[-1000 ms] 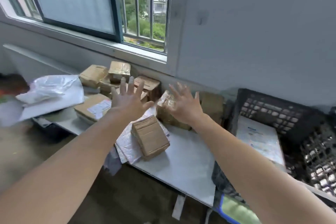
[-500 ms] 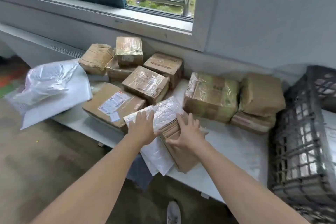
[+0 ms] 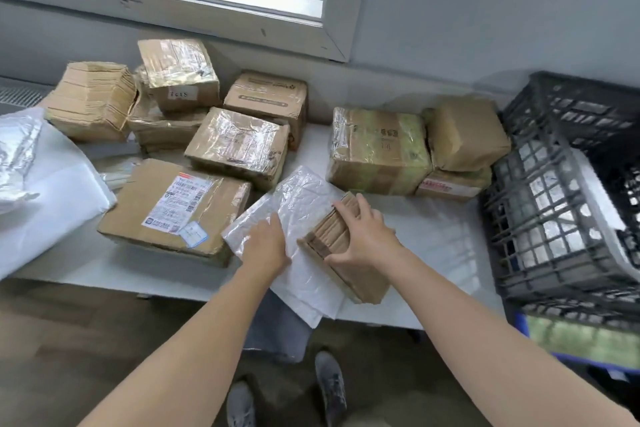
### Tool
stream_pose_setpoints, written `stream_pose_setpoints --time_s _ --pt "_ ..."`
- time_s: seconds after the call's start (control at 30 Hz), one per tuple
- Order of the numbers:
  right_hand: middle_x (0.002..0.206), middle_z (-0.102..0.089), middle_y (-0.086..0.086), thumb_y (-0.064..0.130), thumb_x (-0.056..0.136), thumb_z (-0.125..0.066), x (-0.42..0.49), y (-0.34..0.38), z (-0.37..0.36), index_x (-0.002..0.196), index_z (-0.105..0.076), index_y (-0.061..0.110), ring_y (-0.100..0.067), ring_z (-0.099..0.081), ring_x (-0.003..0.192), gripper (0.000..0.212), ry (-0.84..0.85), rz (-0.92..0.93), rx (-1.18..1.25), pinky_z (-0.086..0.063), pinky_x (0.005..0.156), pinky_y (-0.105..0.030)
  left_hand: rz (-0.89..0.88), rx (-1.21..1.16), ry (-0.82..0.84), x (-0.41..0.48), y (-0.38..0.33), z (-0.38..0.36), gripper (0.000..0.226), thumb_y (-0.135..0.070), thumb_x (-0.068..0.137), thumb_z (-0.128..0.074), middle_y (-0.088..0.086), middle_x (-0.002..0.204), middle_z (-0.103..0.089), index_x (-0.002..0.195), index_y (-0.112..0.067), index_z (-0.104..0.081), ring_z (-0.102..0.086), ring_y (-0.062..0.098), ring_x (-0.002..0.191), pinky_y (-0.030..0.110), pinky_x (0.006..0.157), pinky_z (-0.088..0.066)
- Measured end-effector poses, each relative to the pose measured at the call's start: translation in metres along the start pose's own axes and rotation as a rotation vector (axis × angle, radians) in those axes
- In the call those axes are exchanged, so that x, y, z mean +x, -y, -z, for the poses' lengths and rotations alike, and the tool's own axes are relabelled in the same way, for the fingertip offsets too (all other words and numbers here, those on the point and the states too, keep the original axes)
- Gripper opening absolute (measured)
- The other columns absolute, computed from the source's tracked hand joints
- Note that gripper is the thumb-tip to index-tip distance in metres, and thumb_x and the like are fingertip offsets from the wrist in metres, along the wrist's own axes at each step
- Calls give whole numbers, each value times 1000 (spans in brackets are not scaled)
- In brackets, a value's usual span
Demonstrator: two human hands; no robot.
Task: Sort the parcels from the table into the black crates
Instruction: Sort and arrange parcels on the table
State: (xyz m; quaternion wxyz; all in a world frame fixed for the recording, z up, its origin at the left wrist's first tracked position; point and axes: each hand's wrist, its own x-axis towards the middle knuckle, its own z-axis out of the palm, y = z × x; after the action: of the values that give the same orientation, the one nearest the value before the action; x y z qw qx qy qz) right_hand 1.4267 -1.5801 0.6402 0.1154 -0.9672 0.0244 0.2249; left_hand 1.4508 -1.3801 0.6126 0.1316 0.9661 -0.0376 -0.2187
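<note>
Both my arms are bare; they reach forward and down and come close together at the hands; my left hand [image 3: 266, 248] lies palm down with its back up to me; its fingers [image 3: 272, 227] are close together and mostly straight, pressing flat on the white bag parcel [image 3: 298, 198]; my right hand [image 3: 363, 236] is just beside it and does not touch it; its fingers bend over the far side of the small brown parcel [image 3: 325, 236]; its thumb [image 3: 334, 257] hooks round the near side, so it grips that parcel; both wrists look straight.
</note>
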Motion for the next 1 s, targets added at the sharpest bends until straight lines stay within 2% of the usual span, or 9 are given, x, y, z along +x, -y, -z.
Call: stream_pose_setpoints --time_s 0.1,0.17,0.4,0.63,0.7,0.77,0.87,0.93,1.0 --pt "163 15 -1 68 67 -73 -9 1 2 150 4 51 -36 -7 148 114 -49 -8 8 -31 109 -63 -38 -124 -74 4 7 9 31 -10 90 -64 17 117 -58 116 -4 -50 -56 35 108 37 78 -43" --pt "163 14 0 66 67 -74 -14 4 4 150 2 52 -34 -8 147 113 -91 -19 12 -31 110 -61 -87 -192 -125 6 15 21 9 -9 91 -58 12 102 -59 98 -7 -54 -58 35 97 36 71 -38" --pt "161 14 6 67 64 -74 -18 11 9 146 5 56 -30 -5 148 115 -144 -7 -5 -28 112 -60 -17 -469 -413 2 42 92 11 -5 93 -49 -2 72 -50 88 -15 -48 -47 20 65 32 52 -29" --pt "164 17 2 70 70 -69 -15 22 -5 151 8 50 -24 5 151 114 -64 51 6 -17 116 -63 -115 -763 -571 -18 34 135 9 -5 93 -52 -5 78 -58 96 -13 -55 -53 15 69 33 59 -39" --pt "165 14 3 66 78 -65 -17 25 0 153 5 46 -20 8 152 104 -74 24 137 -12 119 -61 -127 -825 -582 -22 27 140 9 -5 93 -52 -6 78 -59 96 -13 -55 -53 11 69 31 58 -39" --pt "166 5 2 50 90 -60 -20 28 13 156 0 38 -17 1 153 90 -135 19 340 -11 122 -53 -106 -913 -595 -23 20 144 11 -4 93 -52 -6 79 -60 95 -14 -56 -53 9 70 28 59 -40" --pt "159 -30 -8 15 97 -53 -22 35 42 158 -13 19 -22 -32 145 73 -297 -10 744 -27 118 -38 -75 -1049 -602 -23 8 150 14 -3 93 -56 -9 80 -61 92 -18 -56 -54 4 71 23 55 -37" --pt "138 -56 -7 14 98 -53 -24 42 63 156 -21 17 -24 -53 127 66 -371 -58 1079 -40 110 -43 -72 -1086 -599 -23 -1 153 17 -5 94 -59 -9 83 -61 91 -22 -56 -54 3 71 17 49 -37" --pt "130 -63 -8 26 100 -56 -26 46 82 152 -32 15 -26 -61 119 59 -435 -92 1313 -46 105 -51 -97 -1081 -589 -22 -8 155 17 -6 94 -61 -6 89 -62 93 -23 -55 -54 2 72 9 43 -36"
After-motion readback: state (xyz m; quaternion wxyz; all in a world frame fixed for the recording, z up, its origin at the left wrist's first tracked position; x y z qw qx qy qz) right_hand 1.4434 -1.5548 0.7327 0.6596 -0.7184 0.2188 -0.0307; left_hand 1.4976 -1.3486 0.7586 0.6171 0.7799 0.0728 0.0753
